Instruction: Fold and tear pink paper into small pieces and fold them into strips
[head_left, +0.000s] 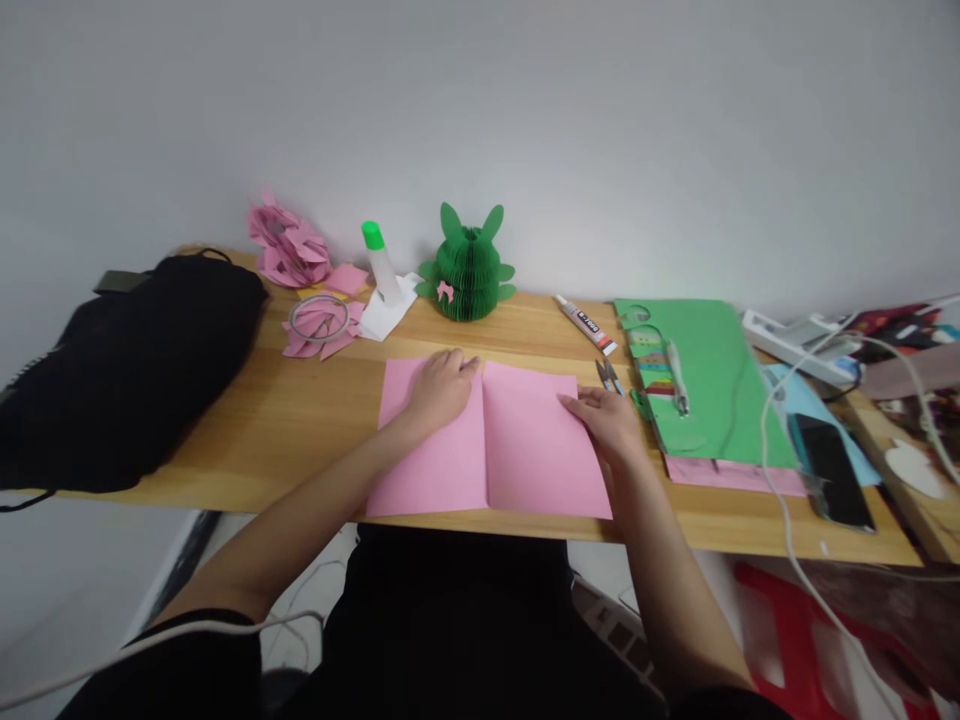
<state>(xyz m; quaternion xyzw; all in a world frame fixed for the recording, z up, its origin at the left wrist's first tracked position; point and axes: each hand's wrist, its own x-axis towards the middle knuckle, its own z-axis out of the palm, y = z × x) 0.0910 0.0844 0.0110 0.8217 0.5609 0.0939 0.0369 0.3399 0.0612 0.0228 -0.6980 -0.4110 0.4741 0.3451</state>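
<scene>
A sheet of pink paper [536,450] with a crease down its middle lies at the table's front edge, its right half raised a little. My left hand [442,390] rests on the left half near the crease, palm down, fingers on the paper. At the right edge, my right hand [607,425] pinches the sheet, thumb on top and fingers behind. Small snips [611,376] lie just beyond my right hand, partly hidden. Behind the sheet stands a green paper honeycomb figure [469,275] with ears and a pink bow.
A black bag [135,370] covers the table's left end. Pink scraps [289,245], a tape roll [320,318] and a glue stick [382,265] stand at back left. Rightward are a glue tube [585,323], green sheets [705,380], a pen [677,378], a phone [832,470] and a white cable [784,520].
</scene>
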